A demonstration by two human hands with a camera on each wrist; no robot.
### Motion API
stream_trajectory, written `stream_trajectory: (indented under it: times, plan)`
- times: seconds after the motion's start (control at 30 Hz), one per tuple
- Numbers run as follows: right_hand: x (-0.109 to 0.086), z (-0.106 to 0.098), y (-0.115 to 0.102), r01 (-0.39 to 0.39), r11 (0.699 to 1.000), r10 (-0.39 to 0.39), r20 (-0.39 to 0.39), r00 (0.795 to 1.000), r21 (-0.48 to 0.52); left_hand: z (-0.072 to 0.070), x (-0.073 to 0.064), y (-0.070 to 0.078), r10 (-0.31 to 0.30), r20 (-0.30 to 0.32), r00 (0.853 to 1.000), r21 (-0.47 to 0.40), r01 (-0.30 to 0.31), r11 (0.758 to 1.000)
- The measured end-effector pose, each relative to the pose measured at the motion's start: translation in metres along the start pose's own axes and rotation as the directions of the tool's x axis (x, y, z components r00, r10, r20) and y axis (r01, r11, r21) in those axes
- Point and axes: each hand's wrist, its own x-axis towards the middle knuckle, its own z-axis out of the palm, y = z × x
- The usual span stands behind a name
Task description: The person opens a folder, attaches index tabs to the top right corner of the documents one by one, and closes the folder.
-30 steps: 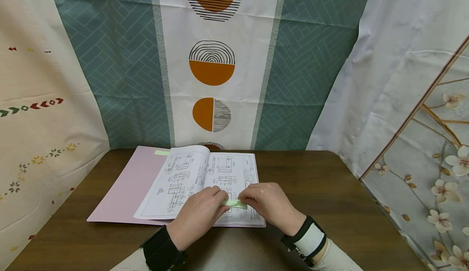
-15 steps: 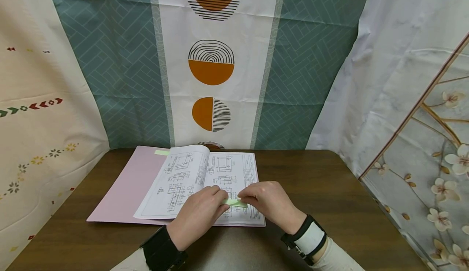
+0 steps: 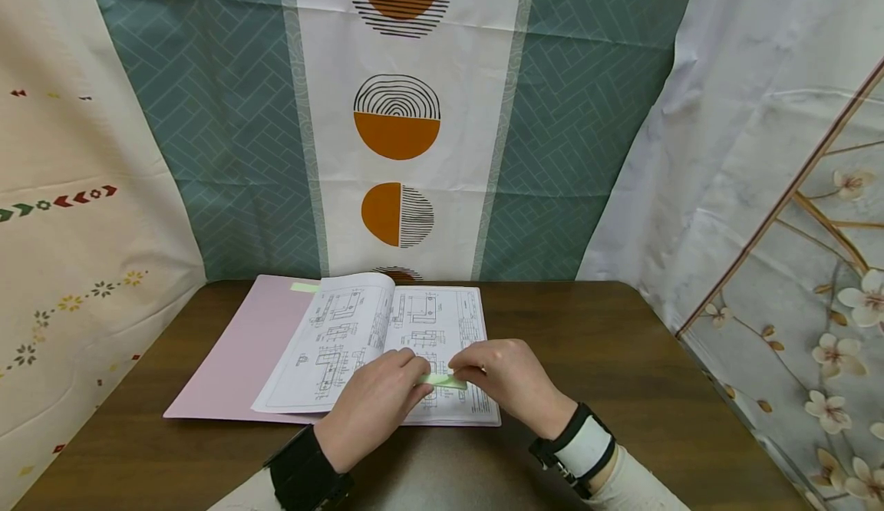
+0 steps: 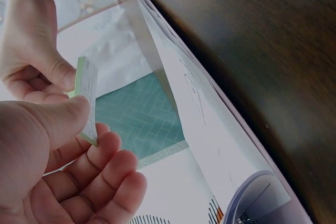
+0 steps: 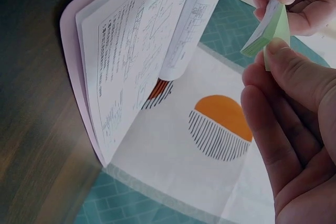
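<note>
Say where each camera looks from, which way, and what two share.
Head: head-worn, facing forward and down at booklet; left hand, right hand, sleeves show.
Left wrist: wrist-worn, facing green pad; left hand near, right hand beyond.
Right wrist: wrist-worn, facing green pad; right hand near, left hand beyond.
Both wrist views share green pad and booklet.

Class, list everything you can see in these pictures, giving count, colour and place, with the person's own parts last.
Open booklet: 1, white with black line drawings, on the table
Cover: 1, pink, under the pages
Sticky pad: 1, green with a pale printed face, over the booklet's right page
Strip: 1, green, on the cover's far edge
Table: 1, brown, beneath everything
Cloths: 3; teal, white and orange behind, cream left, pale floral right
Sleeves: 2, off-white, forearms
Wristbands: 2, black, the right also white
Left hand: 1, pinching the pad
Right hand: 1, pinching the pad's green sheet
</note>
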Motion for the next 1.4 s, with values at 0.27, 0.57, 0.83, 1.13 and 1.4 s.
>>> stream_trajectory:
  times: [0.27, 0.57, 0.83, 1.13, 1.4]
  plan:
    - [-0.0001, -0.0002, 0.0014, -0.003, 0.998, 0.006, -0.053, 0.999, 0.066, 0.0010, -0.0004, 0.0013, 0.008, 0.024, 1.000, -0.014, -0.008, 1.000]
    - [0.0000, -0.0007, 0.0033, 0.033, 0.996, -0.030, -0.042, 0.999, 0.088, 0.0014, -0.0003, 0.0014, 0.009, 0.013, 1.000, -0.007, -0.009, 1.000]
    - [0.0003, -0.0002, 0.0036, 0.071, 0.997, -0.070, -0.030, 0.997, 0.039, 0.0015, 0.0002, 0.0012, -0.001, 0.014, 1.000, -0.002, 0.001, 1.000]
    - [0.0004, 0.0020, 0.0017, 0.100, 0.995, -0.102, -0.053, 0.993, -0.028, 0.0017, 0.0016, 0.0016, -0.006, 0.050, 0.999, -0.026, 0.007, 1.000]
    - [0.0004, 0.0030, 0.0001, 0.105, 0.994, -0.108, -0.086, 0.990, -0.041, 0.0011, 0.0005, 0.0049, 0.031, 0.037, 0.999, -0.011, -0.030, 0.999]
